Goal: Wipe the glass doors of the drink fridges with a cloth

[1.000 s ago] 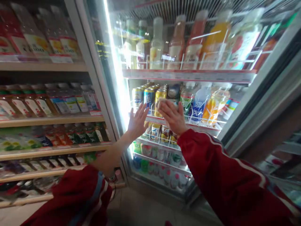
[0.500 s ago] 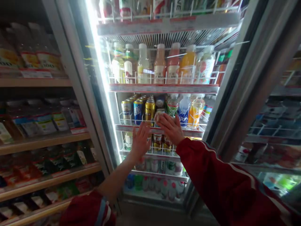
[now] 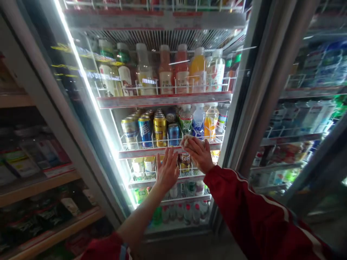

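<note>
My right hand [image 3: 200, 154] is closed on a small whitish cloth [image 3: 186, 139] and presses it against the glass door of a lit drinks cooler [image 3: 108, 119], in front of the can shelf's rail. My left hand [image 3: 166, 169] lies open beside it, slightly lower, fingers stretched up and palm toward the glass. Both sleeves are dark red. Behind the glass stand silver, blue and gold cans [image 3: 145, 130] and several small bottles [image 3: 199, 121].
The shelf above holds tall juice bottles [image 3: 180, 70]. Lower racks carry small cans and bottles. The door's grey frame [image 3: 253, 104] rises at the right, with another cooler [image 3: 303, 119] beyond it. Open wooden shelves with packets [image 3: 32, 162] stand at the left.
The view has swung right and upward along the cooler. My right hand with the cloth has slid down the glass to the can shelf's rail, and my left hand has dropped lower.
</note>
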Available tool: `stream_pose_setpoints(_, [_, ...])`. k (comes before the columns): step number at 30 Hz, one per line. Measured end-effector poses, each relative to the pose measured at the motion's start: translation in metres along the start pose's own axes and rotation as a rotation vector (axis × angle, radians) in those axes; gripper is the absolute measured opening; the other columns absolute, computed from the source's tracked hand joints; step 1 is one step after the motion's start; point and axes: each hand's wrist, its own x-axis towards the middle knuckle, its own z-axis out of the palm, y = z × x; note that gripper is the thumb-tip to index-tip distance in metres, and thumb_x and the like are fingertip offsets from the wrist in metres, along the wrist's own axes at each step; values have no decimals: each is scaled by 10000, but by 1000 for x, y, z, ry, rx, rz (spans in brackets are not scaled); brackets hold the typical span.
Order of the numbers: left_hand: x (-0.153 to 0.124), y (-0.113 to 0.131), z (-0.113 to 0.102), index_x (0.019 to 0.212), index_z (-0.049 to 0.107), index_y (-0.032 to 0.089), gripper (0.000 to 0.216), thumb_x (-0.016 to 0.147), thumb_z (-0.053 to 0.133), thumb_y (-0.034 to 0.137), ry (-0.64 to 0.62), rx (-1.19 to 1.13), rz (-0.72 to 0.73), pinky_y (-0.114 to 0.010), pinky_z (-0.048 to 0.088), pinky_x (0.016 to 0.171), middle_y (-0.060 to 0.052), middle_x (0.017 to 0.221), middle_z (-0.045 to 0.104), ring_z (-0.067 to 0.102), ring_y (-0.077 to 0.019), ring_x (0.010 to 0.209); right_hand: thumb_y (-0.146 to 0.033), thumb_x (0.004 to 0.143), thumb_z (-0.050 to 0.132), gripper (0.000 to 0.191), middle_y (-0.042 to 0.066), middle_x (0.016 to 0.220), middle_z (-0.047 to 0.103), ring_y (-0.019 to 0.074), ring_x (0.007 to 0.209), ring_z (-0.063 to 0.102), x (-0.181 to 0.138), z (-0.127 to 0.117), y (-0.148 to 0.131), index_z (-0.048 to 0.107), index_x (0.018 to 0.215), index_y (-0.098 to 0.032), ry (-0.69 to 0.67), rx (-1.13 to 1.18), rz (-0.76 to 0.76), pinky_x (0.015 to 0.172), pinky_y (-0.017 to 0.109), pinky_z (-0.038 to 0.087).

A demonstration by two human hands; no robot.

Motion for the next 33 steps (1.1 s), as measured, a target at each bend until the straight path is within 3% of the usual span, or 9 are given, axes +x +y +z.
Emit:
stream_pose_setpoints(5, [11, 8, 6, 1380, 372, 137, 576, 824, 509, 201, 29, 24, 32, -517, 31, 1167, -160, 1445, 390, 232, -247, 1407, -204, 924, 458, 304, 28, 1318, 582, 164, 1347, 393, -16, -5, 10, 600, 1171, -309, -6, -35, -31, 1196, 457, 83])
stream_pose_setpoints(11, [34, 40, 16, 1386, 358, 137, 561, 841, 478, 191, 67, -7, 76, -540, 61, 1160, -168, 1440, 395, 231, -249, 1407, -160, 903, 462, 355, 50, 1424, 469, 200, 1383, 328, 1, -21, 59, 584, 1202, -308, 155, -114, 150, 1167, 493, 180])
stream_pose_setpoints(18, [47, 68, 32, 1341, 421, 150, 512, 835, 482, 201, 51, -9, 101, -524, 8, 1166, -151, 1434, 409, 249, -240, 1401, -103, 860, 482, 387, 66, 1409, 486, 229, 1367, 361, -45, -28, 62, 626, 1165, -294, 62, -14, 141, 1148, 504, 215])
stream_pose_setpoints(25, [66, 78, 30, 1383, 372, 170, 542, 848, 454, 203, 31, -42, 114, -537, 9, 1165, -135, 1452, 387, 217, -225, 1413, -95, 890, 400, 501, 76, 1530, 276, 252, 1410, 265, -18, -34, 94, 448, 1357, -269, 217, -61, 322, 1089, 534, 334])
stream_pose_setpoints(33, [55, 64, 32, 1367, 395, 141, 525, 846, 444, 190, -27, -18, 173, -563, 23, 1158, -141, 1468, 351, 222, -247, 1410, -73, 874, 405, 617, 82, 1542, 241, 280, 1395, 293, -56, -27, 69, 314, 1434, -316, 145, -120, 289, 1051, 551, 373])
